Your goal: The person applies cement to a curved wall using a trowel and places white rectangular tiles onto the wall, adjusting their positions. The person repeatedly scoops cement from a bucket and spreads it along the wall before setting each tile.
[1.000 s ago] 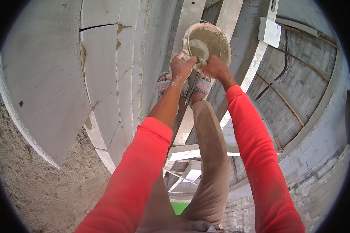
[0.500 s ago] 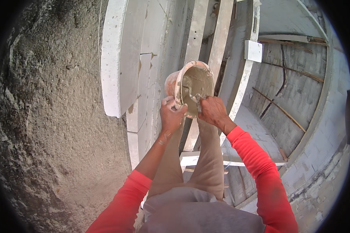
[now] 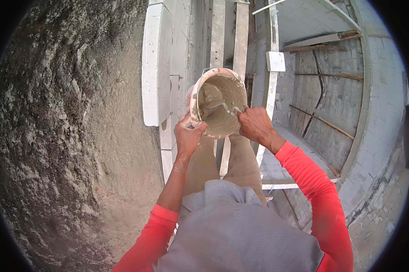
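Head view: bucket (image 3: pixel 217 102) of grey mortar held mid-air beside white block wall (image 3: pixel 156 68). Left hand (image 3: pixel 188 136) clamps near rim, thumb over edge. Right hand (image 3: pixel 255 124) grips opposite rim, fingertips hidden inside. Bucket underside unseen; feet hidden.

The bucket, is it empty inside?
No, the bucket has wet grey mortar smeared inside, and the left hand and right hand grip its rim.
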